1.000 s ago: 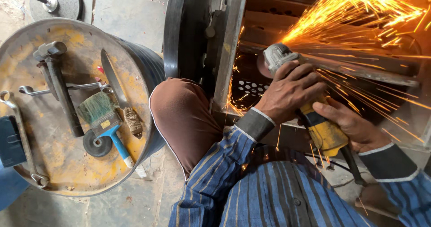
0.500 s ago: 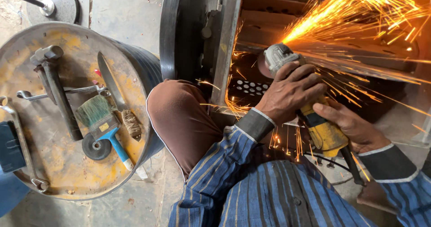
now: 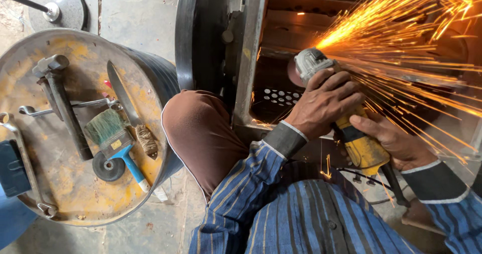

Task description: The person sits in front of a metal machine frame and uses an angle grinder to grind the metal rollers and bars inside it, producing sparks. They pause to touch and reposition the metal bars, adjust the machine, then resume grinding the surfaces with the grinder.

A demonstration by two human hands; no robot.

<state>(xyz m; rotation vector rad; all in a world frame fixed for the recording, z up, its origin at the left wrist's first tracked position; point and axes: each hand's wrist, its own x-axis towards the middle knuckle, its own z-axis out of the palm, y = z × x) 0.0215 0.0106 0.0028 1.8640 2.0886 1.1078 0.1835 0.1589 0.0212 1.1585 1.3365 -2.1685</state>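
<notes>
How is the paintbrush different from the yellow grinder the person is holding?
The paintbrush lies loose on the drum top, touched by no one; the yellow grinder is gripped by the left hand and right hand. The paintbrush has a blue handle and greenish bristles; the grinder has a yellow body and grey metal head. Sparks fly from the grinder; none come from the paintbrush. Both are hand tools.

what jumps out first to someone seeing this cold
The fan of orange sparks at upper right, thrown off the yellow angle grinder gripped by the left hand and right hand. Next, the drum top at left, strewn with a hammer and a paintbrush.
</notes>
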